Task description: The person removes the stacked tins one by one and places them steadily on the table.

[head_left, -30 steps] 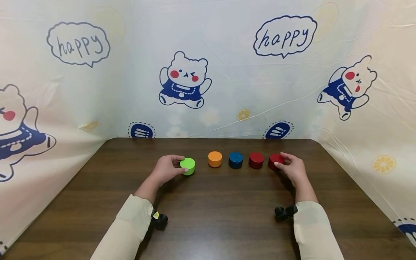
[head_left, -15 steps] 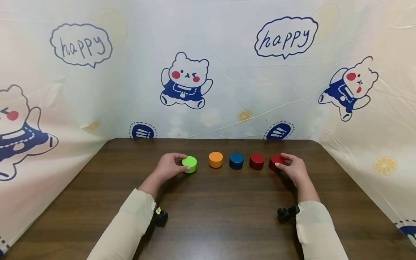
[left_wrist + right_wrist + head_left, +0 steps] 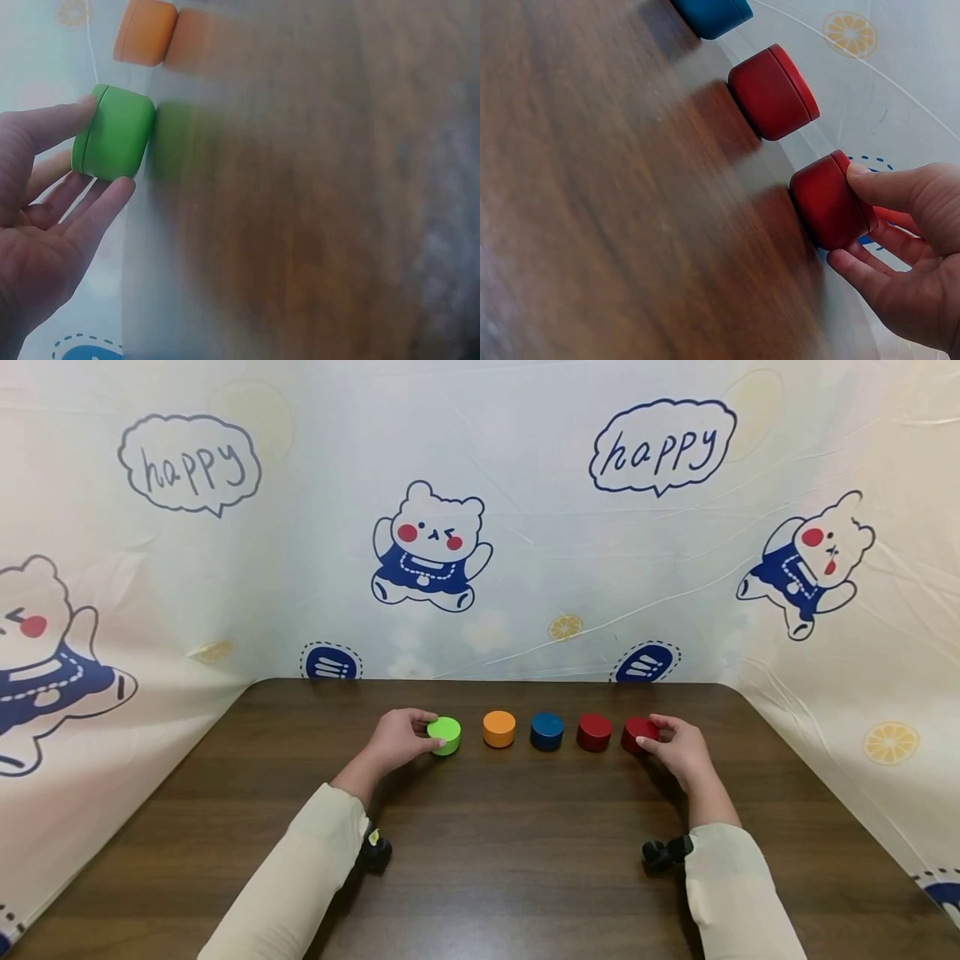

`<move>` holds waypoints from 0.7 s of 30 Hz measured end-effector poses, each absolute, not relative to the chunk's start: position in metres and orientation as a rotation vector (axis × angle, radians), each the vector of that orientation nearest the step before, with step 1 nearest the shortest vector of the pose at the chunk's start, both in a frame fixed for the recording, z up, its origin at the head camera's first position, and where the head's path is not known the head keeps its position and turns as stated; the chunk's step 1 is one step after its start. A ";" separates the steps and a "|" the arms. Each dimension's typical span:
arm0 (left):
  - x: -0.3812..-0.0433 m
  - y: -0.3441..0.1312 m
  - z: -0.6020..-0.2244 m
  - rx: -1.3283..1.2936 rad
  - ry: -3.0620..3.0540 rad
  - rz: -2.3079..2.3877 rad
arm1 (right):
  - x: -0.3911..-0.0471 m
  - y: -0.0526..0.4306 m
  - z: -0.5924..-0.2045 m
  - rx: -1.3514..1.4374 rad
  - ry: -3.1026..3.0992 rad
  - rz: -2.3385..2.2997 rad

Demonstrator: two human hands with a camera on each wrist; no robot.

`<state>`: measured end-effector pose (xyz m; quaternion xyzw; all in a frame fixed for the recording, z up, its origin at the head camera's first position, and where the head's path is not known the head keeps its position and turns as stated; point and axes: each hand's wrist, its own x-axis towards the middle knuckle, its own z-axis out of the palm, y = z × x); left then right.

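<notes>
Between thumb and fingers my left hand (image 3: 399, 739) pinches a small round green tin (image 3: 444, 736), seen in the left wrist view with a lid seam near its top. At the right end of the row, my right hand (image 3: 681, 749) pinches a red tin (image 3: 636, 734) by its sides; a lid seam shows on it in the right wrist view. Between the two hands stand an orange tin (image 3: 498, 729), a blue tin (image 3: 547, 732) and a second red tin (image 3: 594, 732), all upright and untouched.
The brown wooden table (image 3: 510, 860) carries the tins in a line toward its far edge. Behind it hangs a pale printed cloth (image 3: 525, 468) with cartoon bears. A black wrist camera (image 3: 377, 852) sits at the left sleeve, another black camera (image 3: 660, 855) at the right.
My left hand has moved right and slightly away with the green tin, bringing it closer to the orange one. My right hand keeps its place on the red tin.
</notes>
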<state>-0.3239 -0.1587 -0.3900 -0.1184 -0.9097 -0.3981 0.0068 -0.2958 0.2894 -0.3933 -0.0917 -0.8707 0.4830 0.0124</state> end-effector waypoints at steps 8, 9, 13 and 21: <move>-0.329 -0.155 -0.389 -0.378 -2.857 -1.233 | -0.297 0.290 -0.391 -0.312 -2.743 1.498; -0.330 -0.155 -0.389 -0.374 -2.860 -1.235 | -0.297 0.290 -0.391 -0.314 -2.747 1.496; -0.331 -0.153 -0.389 -0.374 -2.864 -1.239 | -0.298 0.291 -0.390 -0.306 -2.764 1.484; -0.333 -0.151 -0.390 -0.327 -2.869 -1.275 | -0.297 0.291 -0.390 -0.326 -2.786 1.472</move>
